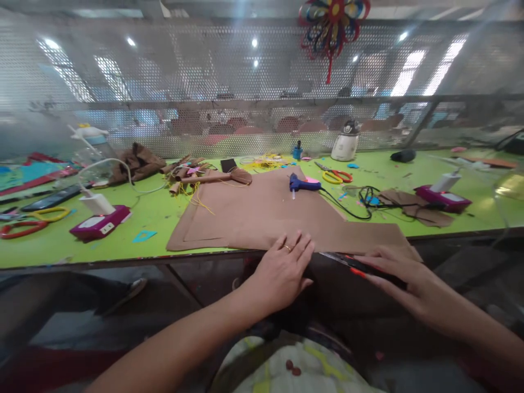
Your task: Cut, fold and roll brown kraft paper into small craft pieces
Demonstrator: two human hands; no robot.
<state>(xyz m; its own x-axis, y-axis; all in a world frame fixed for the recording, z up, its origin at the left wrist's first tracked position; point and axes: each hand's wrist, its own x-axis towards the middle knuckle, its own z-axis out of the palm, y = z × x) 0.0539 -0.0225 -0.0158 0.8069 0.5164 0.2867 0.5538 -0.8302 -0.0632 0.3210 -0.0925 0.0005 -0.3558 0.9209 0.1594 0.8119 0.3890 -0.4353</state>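
Pale patterned clothing [245, 368]: on me, nearest. My left hand [284, 267]: opened flat on brown sheet [254, 207], at near edge of green table [153, 232]. My right hand [409, 278]: closed round black-and-red bladed tool [355, 265], tip by sheet's edge. Blue glue gun [305, 185]: lying on sheet.

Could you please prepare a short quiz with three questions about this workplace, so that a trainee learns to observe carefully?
1. What does the left hand touch?
2. True or false: the right hand holds a dark tool with orange-red parts.
3. Which colour is the glue gun on the worktop?
A) yellow
B) blue
C) white

Key:
1. The brown sheet, near its front edge.
2. True.
3. B.
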